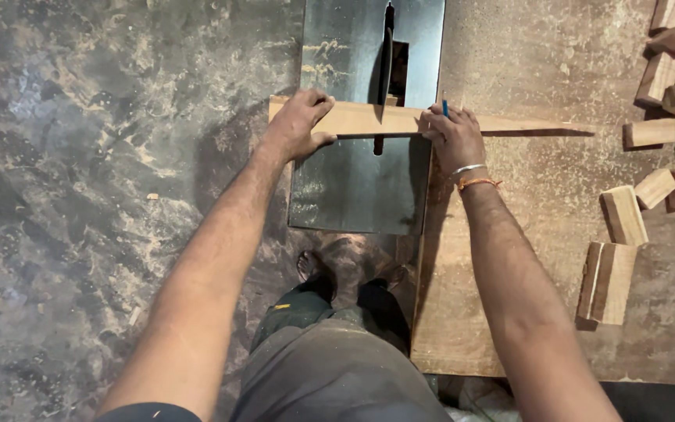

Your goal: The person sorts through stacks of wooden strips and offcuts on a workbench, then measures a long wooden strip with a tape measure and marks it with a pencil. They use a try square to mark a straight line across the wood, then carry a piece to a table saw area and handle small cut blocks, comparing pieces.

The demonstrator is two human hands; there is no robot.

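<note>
the wooden strip (pixel 400 121) lies crosswise under both hands, its long axis running left to right across the metal saw plate (pixel 353 184). the left hand (pixel 300 123) grips its left end, fingers curled over the far edge. the right hand (pixel 453 137) presses it down just right of the saw blade (pixel 385 66), which stands between the hands, with a blue pencil (pixel 444 108) tucked in its fingers. cut wooden blocks (pixel 623 215) lie further right on the worktop (pixel 525 297).

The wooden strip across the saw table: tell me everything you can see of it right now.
The wooden strip is long, thin, pale brown, apparently planed timber. It lies flat and crosswise over the metal saw table, its tapering right end reaching onto the sawdust-covered board. The saw blade meets it near mid-length. The left hand presses its left end; the right hand, with a blue pencil, holds it right of the blade.
</note>
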